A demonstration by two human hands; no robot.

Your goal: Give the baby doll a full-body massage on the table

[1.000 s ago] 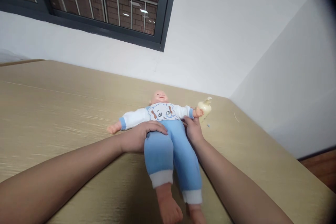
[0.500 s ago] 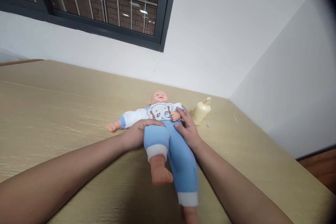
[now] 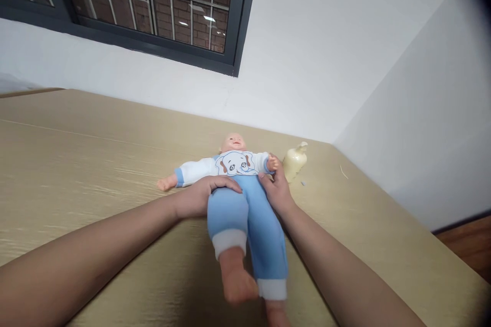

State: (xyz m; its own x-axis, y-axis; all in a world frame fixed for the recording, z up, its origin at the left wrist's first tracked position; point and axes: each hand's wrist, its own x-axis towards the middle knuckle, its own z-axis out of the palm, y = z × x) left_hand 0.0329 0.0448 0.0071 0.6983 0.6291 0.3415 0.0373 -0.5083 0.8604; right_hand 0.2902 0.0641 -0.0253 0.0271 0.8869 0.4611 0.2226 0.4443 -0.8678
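Note:
A baby doll (image 3: 265, 232) lies on its back on the wooden table (image 3: 95, 153), head away from me and feet towards me. It wears a white elephant-print top and blue trousers with white cuffs. My left hand (image 3: 201, 195) wraps round the doll's hip on the left, thumb over the top of the thigh. On the other side my right hand (image 3: 279, 191) holds the waist, its fingers partly hidden beside the doll's small hand. The leg on the left is raised a little, its bare foot towards me. The doll's arm on the left stretches out sideways.
A cream pump bottle (image 3: 295, 163) stands just right of my right hand. Near it lie a small bluish scrap (image 3: 303, 183) and a thin pale strip (image 3: 344, 171). White walls (image 3: 299, 61) and a barred window (image 3: 153, 5) rise behind the table.
The doll's arm on the right has swung outward, off its belly. My right hand has shifted with it. The doll's leg on the left has straightened and come down towards me.

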